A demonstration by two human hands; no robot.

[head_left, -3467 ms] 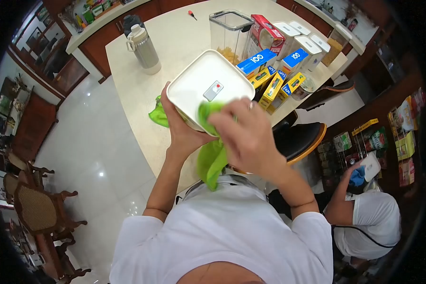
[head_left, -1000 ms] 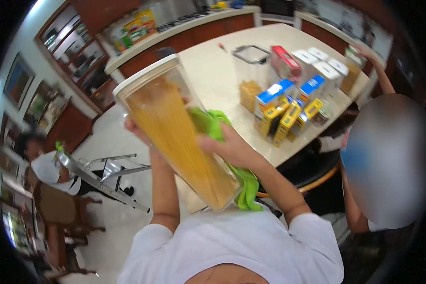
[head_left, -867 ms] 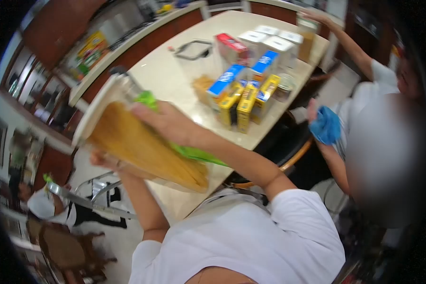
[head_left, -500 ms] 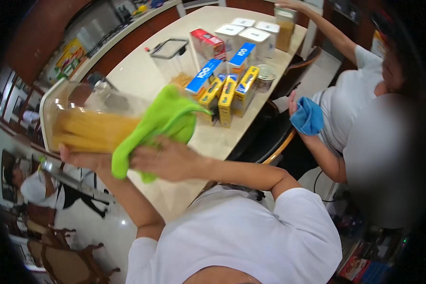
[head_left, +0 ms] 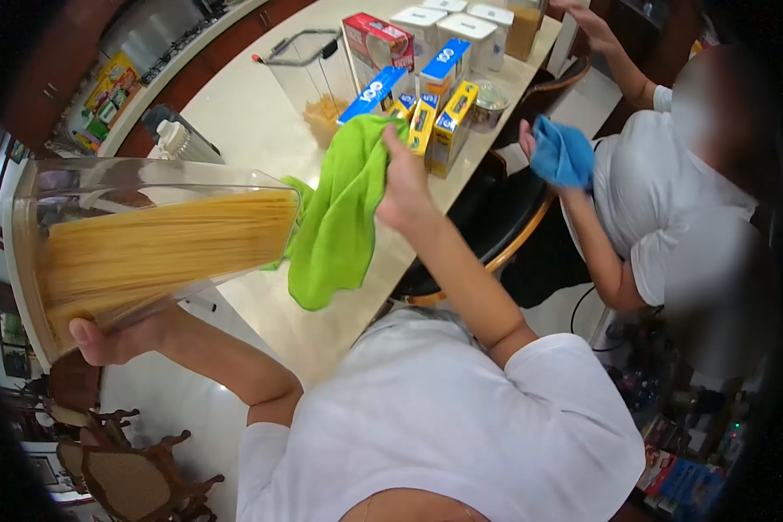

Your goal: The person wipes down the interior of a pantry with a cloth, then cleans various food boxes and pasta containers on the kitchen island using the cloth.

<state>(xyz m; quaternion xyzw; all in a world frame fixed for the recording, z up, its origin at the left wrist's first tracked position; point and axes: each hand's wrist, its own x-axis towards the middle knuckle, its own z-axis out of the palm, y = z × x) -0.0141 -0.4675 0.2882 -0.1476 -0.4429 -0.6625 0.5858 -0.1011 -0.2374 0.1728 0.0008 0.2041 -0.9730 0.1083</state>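
A clear container of long yellow pasta (head_left: 174,239) lies on its side in the air at the left, its white lid facing left. My left hand (head_left: 126,335) grips it from below near the lid end, thumb showing. My right hand (head_left: 404,183) is closed on a green cloth (head_left: 339,213), which hangs down beside the container's base and partly touches it. Both hands are over the near left part of the pale table (head_left: 309,326).
Blue-topped boxes (head_left: 446,63), yellow boxes (head_left: 453,129), a red box (head_left: 378,43), white-lidded containers (head_left: 467,29) and an open clear container (head_left: 309,74) stand on the table. A bottle (head_left: 183,143) is behind the pasta. At right, a person holds a blue cloth (head_left: 563,152) near black chairs (head_left: 505,222).
The pasta container has turned from upright to sideways and moved left. My right hand has drawn the green cloth to the right, off the container's side to its base.
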